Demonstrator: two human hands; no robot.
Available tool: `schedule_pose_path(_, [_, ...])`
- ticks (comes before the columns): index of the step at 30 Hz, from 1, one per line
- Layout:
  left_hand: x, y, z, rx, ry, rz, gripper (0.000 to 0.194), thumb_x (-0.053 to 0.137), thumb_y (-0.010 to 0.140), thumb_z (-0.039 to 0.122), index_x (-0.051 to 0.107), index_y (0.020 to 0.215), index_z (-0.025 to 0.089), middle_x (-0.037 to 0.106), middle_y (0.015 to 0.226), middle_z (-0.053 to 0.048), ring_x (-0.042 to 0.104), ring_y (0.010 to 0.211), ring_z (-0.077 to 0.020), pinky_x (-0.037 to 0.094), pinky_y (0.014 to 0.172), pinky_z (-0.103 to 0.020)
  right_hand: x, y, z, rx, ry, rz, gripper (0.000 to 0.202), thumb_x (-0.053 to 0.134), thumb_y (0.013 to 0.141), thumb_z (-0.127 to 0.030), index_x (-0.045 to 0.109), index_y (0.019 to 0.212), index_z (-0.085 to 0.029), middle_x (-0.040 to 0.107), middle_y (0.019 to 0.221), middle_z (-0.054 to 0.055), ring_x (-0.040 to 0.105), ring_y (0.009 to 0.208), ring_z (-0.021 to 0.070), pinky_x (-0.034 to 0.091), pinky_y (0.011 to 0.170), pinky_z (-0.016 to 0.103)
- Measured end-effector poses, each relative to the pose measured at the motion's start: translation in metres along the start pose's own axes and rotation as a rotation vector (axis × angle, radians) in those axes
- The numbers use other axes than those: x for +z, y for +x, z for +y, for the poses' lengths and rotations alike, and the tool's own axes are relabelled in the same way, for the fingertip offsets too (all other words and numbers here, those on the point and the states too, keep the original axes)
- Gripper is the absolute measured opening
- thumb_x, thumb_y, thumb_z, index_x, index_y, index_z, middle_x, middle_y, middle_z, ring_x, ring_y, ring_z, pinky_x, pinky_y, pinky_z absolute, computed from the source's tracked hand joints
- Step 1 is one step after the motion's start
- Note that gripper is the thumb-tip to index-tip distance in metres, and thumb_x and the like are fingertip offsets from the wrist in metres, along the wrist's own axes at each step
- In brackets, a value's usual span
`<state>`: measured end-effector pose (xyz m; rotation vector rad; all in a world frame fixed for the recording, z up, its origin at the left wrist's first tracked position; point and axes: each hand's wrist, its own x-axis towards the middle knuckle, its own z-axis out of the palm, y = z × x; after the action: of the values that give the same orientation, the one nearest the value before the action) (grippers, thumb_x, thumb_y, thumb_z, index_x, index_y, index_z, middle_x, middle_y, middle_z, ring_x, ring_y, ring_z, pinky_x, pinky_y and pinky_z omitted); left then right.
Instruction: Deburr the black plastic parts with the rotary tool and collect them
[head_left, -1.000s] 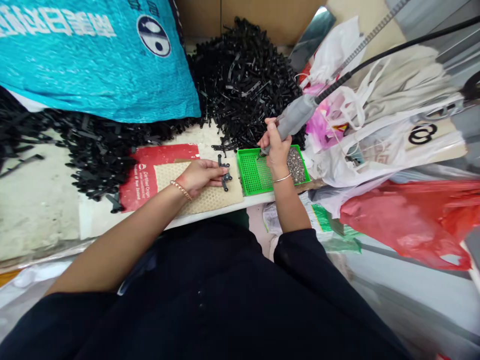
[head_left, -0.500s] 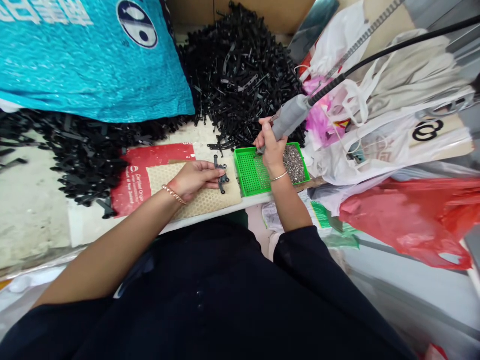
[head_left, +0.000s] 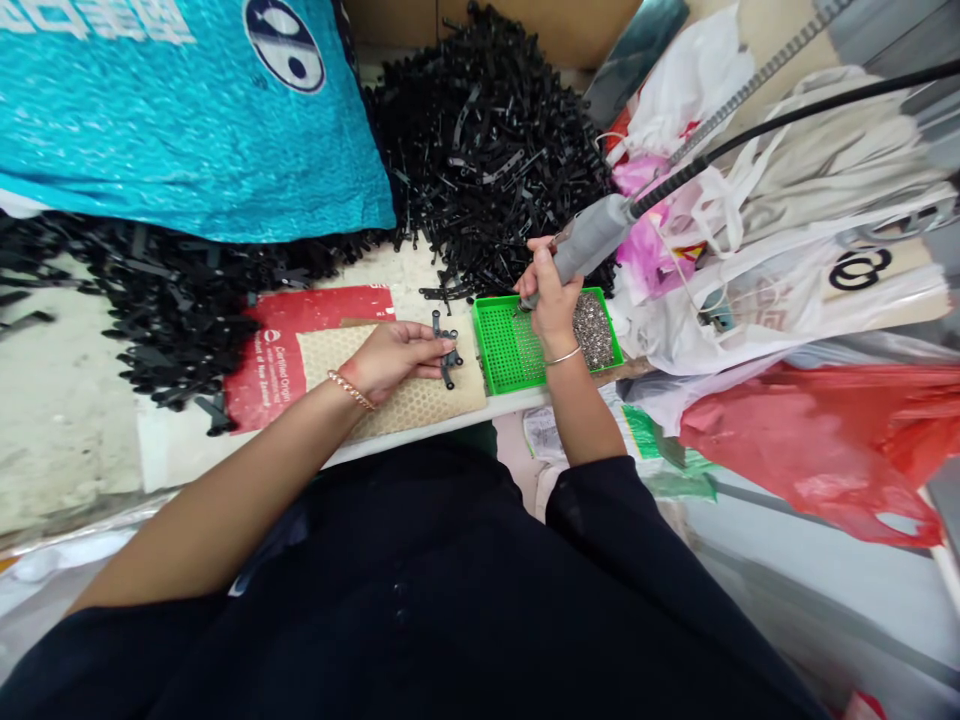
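My left hand (head_left: 397, 358) pinches small black plastic parts (head_left: 448, 362) over a beige dimpled mat (head_left: 337, 345). My right hand (head_left: 551, 290) is wrapped round a grey powered screwdriver (head_left: 592, 240), whose lower end points down over a green perforated tray (head_left: 499, 345). Small metal screws (head_left: 594, 332) are heaped at the right side of that tray. Whether a screw sits on the screwdriver's tip is too small to tell.
A tall heap of black parts (head_left: 495, 150) stands behind the tray. A blue bag (head_left: 187, 130) lies at the back left, more black parts around it. Plastic bags, one of them red (head_left: 817, 430), crowd the right side. A black cable (head_left: 787, 110) runs from the screwdriver to the upper right.
The view has shifted slightly, so most things appear a little further right. Both hands keep their holds, and the screwdriver is still over the green tray.
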<state>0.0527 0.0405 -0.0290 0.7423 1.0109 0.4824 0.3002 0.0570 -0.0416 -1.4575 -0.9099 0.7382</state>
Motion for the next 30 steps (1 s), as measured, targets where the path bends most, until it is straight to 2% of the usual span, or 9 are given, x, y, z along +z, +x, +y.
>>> schedule_pose_path(7, [-0.003, 0.001, -0.002, 0.003, 0.005, -0.015, 0.035, 0.107, 0.063, 0.027, 0.076, 0.072, 0.012, 0.078, 0.075, -0.006, 0.075, 0.066, -0.0141, 0.066, 0.065, -0.023, -0.003, 0.002, 0.007, -0.078, -0.055, -0.105, 0.067, 0.054, 0.094, -0.084, 0.066, 0.132, -0.032, 0.049, 0.071, -0.001, 0.06, 0.068, 0.0182, 0.059, 0.072, 0.037])
schedule_pose_path(11, [-0.003, 0.002, -0.003, 0.004, 0.006, -0.016, 0.035, 0.107, 0.064, 0.027, 0.076, 0.072, 0.012, 0.078, 0.075, -0.006, 0.075, 0.065, -0.0137, 0.066, 0.064, -0.023, -0.002, 0.001, 0.005, -0.069, -0.081, -0.056, 0.059, 0.055, 0.096, -0.079, 0.068, 0.127, -0.031, 0.046, 0.068, -0.002, 0.061, 0.068, 0.0192, 0.059, 0.073, 0.037])
schedule_pose_path(14, [-0.002, 0.002, -0.002, -0.007, 0.001, -0.015, 0.037, 0.108, 0.063, 0.028, 0.075, 0.071, 0.012, 0.077, 0.074, -0.005, 0.074, 0.065, -0.0129, 0.065, 0.064, -0.022, -0.001, 0.001, 0.006, -0.094, -0.065, -0.067, 0.056, 0.057, 0.096, -0.077, 0.069, 0.123, -0.031, 0.045, 0.067, -0.003, 0.059, 0.065, 0.0175, 0.059, 0.071, 0.036])
schedule_pose_path(19, [-0.001, 0.002, -0.001, -0.012, 0.007, -0.002, 0.036, 0.107, 0.065, 0.025, 0.075, 0.072, 0.011, 0.078, 0.075, -0.006, 0.074, 0.064, -0.0128, 0.065, 0.065, -0.023, 0.001, 0.003, 0.01, -0.196, 0.119, -0.064, 0.047, 0.071, 0.088, -0.073, 0.069, 0.101, -0.028, 0.042, 0.058, -0.009, 0.048, 0.05, 0.011, 0.053, 0.056, 0.029])
schedule_pose_path(21, [0.0, 0.002, -0.001, -0.015, 0.004, 0.007, 0.035, 0.106, 0.066, 0.023, 0.074, 0.072, 0.01, 0.077, 0.074, -0.006, 0.074, 0.065, -0.0133, 0.065, 0.065, -0.024, 0.002, 0.003, 0.009, -0.225, 0.181, -0.052, 0.044, 0.076, 0.085, -0.068, 0.07, 0.099, -0.027, 0.042, 0.055, -0.012, 0.045, 0.046, 0.0092, 0.05, 0.051, 0.026])
schedule_pose_path(25, [0.004, 0.003, -0.001, -0.015, -0.004, 0.035, 0.034, 0.105, 0.068, 0.019, 0.072, 0.071, 0.01, 0.075, 0.071, -0.005, 0.071, 0.062, -0.0127, 0.064, 0.063, -0.025, 0.005, -0.002, -0.008, -0.275, 0.255, 0.009, 0.042, 0.076, 0.088, -0.064, 0.07, 0.106, -0.027, 0.04, 0.054, -0.014, 0.045, 0.043, 0.0072, 0.049, 0.05, 0.023])
schedule_pose_path(28, [0.006, 0.003, -0.001, -0.007, -0.011, 0.043, 0.033, 0.103, 0.07, 0.015, 0.071, 0.071, 0.01, 0.074, 0.069, -0.005, 0.069, 0.06, -0.0119, 0.064, 0.061, -0.025, 0.012, -0.013, -0.031, -0.297, 0.321, 0.097, 0.044, 0.065, 0.094, -0.068, 0.067, 0.112, -0.028, 0.032, 0.053, -0.015, 0.041, 0.04, 0.0072, 0.047, 0.05, 0.023])
schedule_pose_path(30, [0.007, 0.003, -0.001, 0.002, -0.019, 0.038, 0.032, 0.102, 0.071, 0.013, 0.071, 0.07, 0.009, 0.074, 0.069, -0.005, 0.069, 0.059, -0.0118, 0.064, 0.061, -0.026, 0.023, -0.025, -0.046, -0.285, 0.366, 0.099, 0.046, 0.057, 0.097, -0.071, 0.065, 0.112, -0.028, 0.03, 0.053, -0.015, 0.04, 0.04, 0.0078, 0.048, 0.051, 0.024])
